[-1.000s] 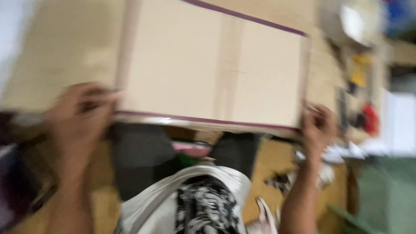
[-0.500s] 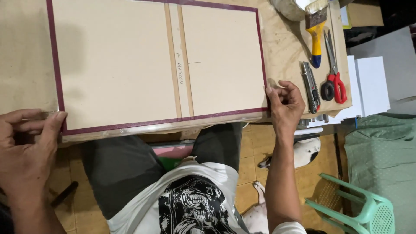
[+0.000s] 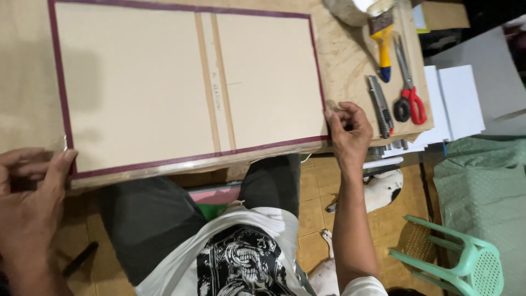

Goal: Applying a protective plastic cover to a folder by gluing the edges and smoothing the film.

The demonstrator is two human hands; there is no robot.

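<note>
Large flat tan cardboard cover (image 3: pixel 186 82) lies open on the plywood worktable (image 3: pixel 350 55), near edge overhanging toward the person's lap; two broad board panels with a narrow spine strip between them, flanked by two paler vertical gaps; faint pencil marks along the spine; thin maroon border runs round the whole outline, glossy along the near edge; surface plain, matte, unprinted

Left hand (image 3: pixel 27 192) at the near left corner of the cover; fingers loosely bunched, one fingertip pressed on the maroon border at the corner; grips nothing

Right hand (image 3: pixel 348 131) at the near right corner; thumb and fingers curled together, pinching the cover's edge at the border

Right of the cover, well apart: yellow-handled paintbrush (image 3: pixel 382 38), red-handled scissors (image 3: pixel 408 87), grey utility knife (image 3: pixel 379 104); stacked white sheets (image 3: pixel 455 104) past the table edge; mint green plastic stool (image 3: pixel 460 263) on the floor
</note>
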